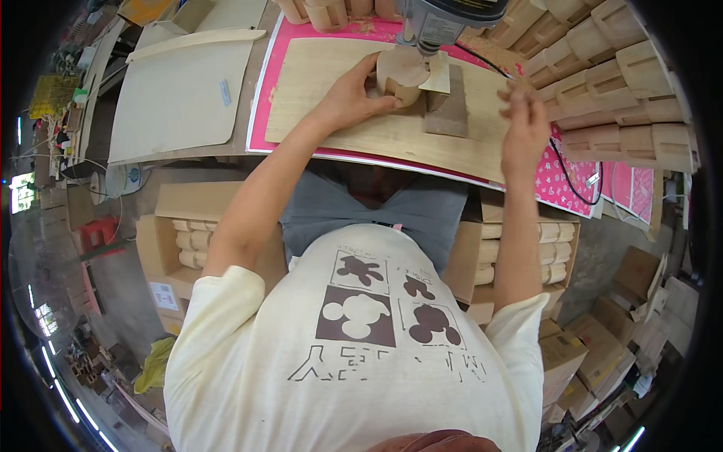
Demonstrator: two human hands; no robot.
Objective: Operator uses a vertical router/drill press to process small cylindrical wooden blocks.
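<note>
My left hand (354,94) is closed around the side of a round, pale wooden block (402,69), its thumb along the near side. The block stands on a wide wooden board (324,113), against a small wooden stop block (440,84) fixed on a darker plate (450,117). Right above it hangs the metal spindle of a power tool (437,30); the contact between bit and wood is too small to make out. My right hand (523,120) hovers past the board's right end with its fingers loosely apart and nothing visible in them, near stacked wooden pieces (602,90).
More wooden pieces (327,13) stand behind the board. A black cable (561,162) runs over the pink patterned sheet (553,184) at the right. Below the table edge, cardboard boxes (154,245) of wooden pieces flank my legs. A pale panel (181,98) lies at the left.
</note>
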